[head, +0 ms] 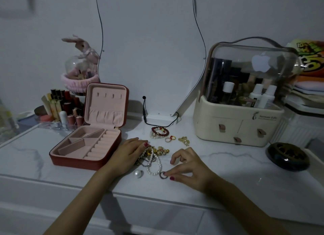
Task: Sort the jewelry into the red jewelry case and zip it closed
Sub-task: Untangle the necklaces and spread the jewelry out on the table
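The red jewelry case (85, 147) lies open and empty on the tabletop (228, 164). The right hand (189, 171) pinches a dark ring (163, 175); the left hand (129, 152) rests flat on tangled bracelets (152, 156). Sorting has barely started; next, likely the ring rolls.

1 red jewelry case (77, 157), open. 1 tangled heap of bracelets (152, 156), count unclear in dim light. 1 beaded bracelet cluster (159, 131). 2 small rings (170, 138). 1 gold brooch (184, 140). 1 loose pearl (138, 173). 1 dark ring (162, 175). 2 hands.
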